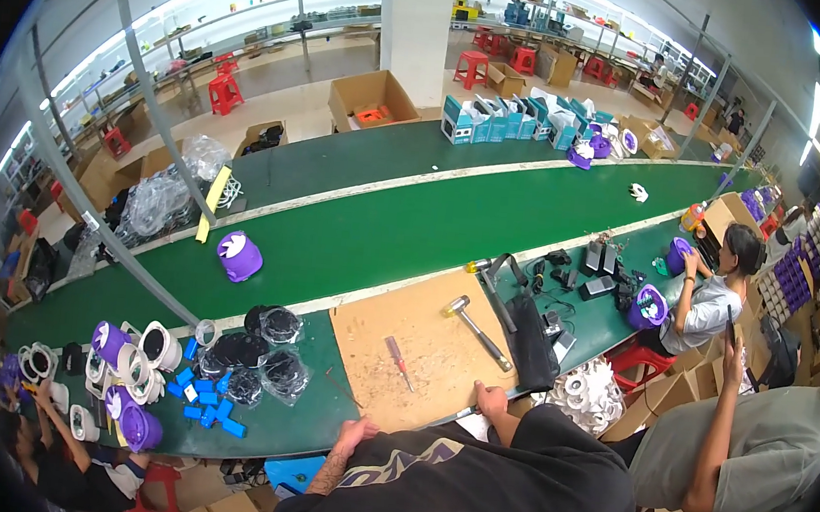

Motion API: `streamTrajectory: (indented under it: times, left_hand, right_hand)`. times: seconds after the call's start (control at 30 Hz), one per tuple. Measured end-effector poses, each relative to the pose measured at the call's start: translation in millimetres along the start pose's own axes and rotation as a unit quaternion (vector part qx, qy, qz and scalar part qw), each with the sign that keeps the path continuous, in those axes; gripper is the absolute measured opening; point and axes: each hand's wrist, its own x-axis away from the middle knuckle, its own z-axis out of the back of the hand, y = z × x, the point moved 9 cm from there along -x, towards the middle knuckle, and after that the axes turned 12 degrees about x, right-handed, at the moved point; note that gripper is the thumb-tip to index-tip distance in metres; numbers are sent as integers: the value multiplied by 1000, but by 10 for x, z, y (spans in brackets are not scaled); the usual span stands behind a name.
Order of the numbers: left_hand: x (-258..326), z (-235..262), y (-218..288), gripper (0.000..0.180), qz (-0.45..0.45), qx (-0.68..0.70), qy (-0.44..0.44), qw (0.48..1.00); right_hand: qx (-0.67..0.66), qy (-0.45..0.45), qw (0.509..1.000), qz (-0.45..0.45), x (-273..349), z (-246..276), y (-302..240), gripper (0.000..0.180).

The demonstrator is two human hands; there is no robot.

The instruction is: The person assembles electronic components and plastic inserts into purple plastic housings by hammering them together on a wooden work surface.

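Note:
A flat brown board (363, 345), scuffed and strewn with small crumbs, lies on the green bench in front of me. My left hand (355, 433) is closed at its near left corner. My right hand (492, 400) grips the near edge farther right, thumb on top and the other fingers mostly hidden. Between and beyond the hands, a screwdriver (396, 355) with a red handle rests on the board. To its right lies a hammer (483, 336) with a pale head and dark grip, slanting toward my right hand. Neither hand touches these tools.
Left of the board are blue blocks (207, 397), plastic-wrapped black discs (277, 324) and purple-and-white housings (136, 378). A black pouch (531, 345) and dark adapters (599, 273) lie right. A purple pot (239, 257) sits on the green belt (364, 223). Co-workers flank me; one stands close right.

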Motion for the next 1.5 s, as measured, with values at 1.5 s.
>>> streamTrajectory:
  times: [1.5]
  left_hand:
    - [-97,74,-67,46,13,21,0,1000]
  right_hand:
    - [-28,-15,999,-15,-175,-206,70,52]
